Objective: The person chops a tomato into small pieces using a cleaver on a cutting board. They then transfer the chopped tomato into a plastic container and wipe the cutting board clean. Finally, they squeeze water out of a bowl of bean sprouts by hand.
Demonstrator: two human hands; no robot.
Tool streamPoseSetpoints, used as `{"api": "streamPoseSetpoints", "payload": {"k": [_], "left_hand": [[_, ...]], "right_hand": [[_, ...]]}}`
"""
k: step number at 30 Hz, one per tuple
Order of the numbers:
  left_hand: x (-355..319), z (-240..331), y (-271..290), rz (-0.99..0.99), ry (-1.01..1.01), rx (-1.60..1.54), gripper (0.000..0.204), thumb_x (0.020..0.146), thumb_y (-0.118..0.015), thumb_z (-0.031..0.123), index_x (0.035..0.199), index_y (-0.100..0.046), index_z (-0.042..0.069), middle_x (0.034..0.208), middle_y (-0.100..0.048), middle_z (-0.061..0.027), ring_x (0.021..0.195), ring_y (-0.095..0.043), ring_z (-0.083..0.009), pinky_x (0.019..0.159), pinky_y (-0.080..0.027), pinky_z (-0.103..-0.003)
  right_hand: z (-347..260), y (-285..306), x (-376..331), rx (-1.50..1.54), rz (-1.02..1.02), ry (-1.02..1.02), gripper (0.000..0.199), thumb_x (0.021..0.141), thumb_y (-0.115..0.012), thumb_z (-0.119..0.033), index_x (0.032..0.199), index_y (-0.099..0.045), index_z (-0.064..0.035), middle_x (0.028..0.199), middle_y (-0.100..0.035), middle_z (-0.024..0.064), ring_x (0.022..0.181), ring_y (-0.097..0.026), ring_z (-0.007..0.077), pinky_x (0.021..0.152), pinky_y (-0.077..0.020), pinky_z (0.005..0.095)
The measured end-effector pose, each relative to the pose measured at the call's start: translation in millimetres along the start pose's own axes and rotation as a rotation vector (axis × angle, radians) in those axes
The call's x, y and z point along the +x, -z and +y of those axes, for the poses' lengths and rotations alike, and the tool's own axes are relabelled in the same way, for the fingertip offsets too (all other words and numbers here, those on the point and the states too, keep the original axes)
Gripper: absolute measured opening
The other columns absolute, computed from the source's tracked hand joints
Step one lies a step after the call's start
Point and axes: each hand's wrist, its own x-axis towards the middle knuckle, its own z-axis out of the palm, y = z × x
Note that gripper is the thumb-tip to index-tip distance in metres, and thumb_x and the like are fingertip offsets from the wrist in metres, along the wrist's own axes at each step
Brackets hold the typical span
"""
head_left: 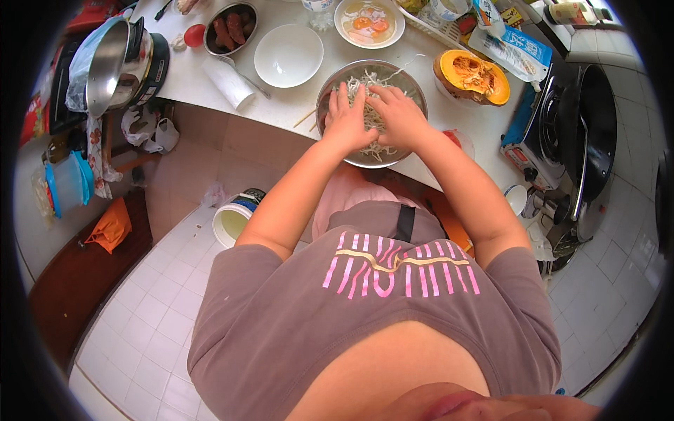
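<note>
both hands in steel bowl [414,88] on table [281,105]. left hand [346,121], right hand [398,116] grip loose, fingers spread on white shreds [379,149]. better lift gently, keep shreds inside rim.

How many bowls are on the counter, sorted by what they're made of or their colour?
Metal bowls: 2, the big steel bowl of pale shreds under the left hand and right hand, and the small metal dish of sausages.
White bowls: 2, the empty white bowl and the white bowl of broth.
Total: 4
</note>
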Motion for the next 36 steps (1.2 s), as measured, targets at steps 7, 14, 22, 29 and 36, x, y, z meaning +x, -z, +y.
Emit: {"api": "streamPoseSetpoints", "payload": {"k": [7,14,22,29,36], "left_hand": [[-2.9,23.2,1.8,-0.090,-0.007,0.214,0.133,0.048,-0.092,0.042,0.154,-0.012,0.024,0.158,-0.001,-0.0218,0.144,-0.002,-0.0478,0.110,-0.021,-0.064],[-2.7,4.7,-35.6,0.140,-0.116,0.190,0.085,0.051,-0.088,0.026,0.128,-0.051,0.019,0.149,-0.023,-0.0201,0.130,-0.030,-0.0427,0.096,-0.041,-0.055],[8.2,-8.4,-43.4,0.290,-0.226,0.095,0.051,0.057,-0.082,0.012,0.104,-0.060,0.012,0.130,-0.046,-0.0156,0.111,-0.049,-0.0387,0.088,-0.050,-0.044],[14.5,-18.9,-43.9,0.333,-0.271,0.055,0.038,0.066,-0.071,0.001,0.100,-0.061,0.013,0.111,-0.057,-0.0105,0.103,-0.055,-0.0356,0.082,-0.051,-0.043],[19.9,-21.8,-39.0,0.320,-0.299,-0.105,0.036,0.067,-0.070,0.001,0.099,-0.060,0.012,0.097,-0.059,-0.0114,0.090,-0.059,-0.0376,0.077,-0.050,-0.044]], "right_hand": [[17.8,1.9,36.0,-0.313,-0.026,-0.159,0.025,0.083,-0.059,-0.013,0.107,-0.059,-0.0084,0.121,-0.054,0.0094,0.101,-0.060,0.0268,0.077,-0.0549,0.0390],[33.5,-21.8,23.4,-0.360,-0.043,-0.307,0.013,0.085,-0.054,-0.011,0.093,-0.062,-0.0050,0.099,-0.062,0.0131,0.097,-0.061,0.0296,0.073,-0.0545,0.0410],[-3.7,-46.1,-15.3,0.140,0.228,-0.346,0.026,0.078,-0.057,-0.010,0.103,-0.061,-0.0043,0.106,-0.058,0.0163,0.105,-0.055,0.0367,0.084,-0.0468,0.0467],[-28.8,-54.9,-30.5,0.121,0.343,-0.224,0.080,0.068,-0.064,-0.008,0.142,-0.034,-0.0075,0.140,-0.035,0.0188,0.125,-0.038,0.0399,0.101,-0.0394,0.0447],[2.8,-83.7,-5.5,0.147,0.470,-0.161,0.041,0.077,-0.058,-0.005,0.117,-0.048,-0.0072,0.114,-0.054,0.0168,0.107,-0.052,0.0368,0.090,-0.0474,0.0434]]}}
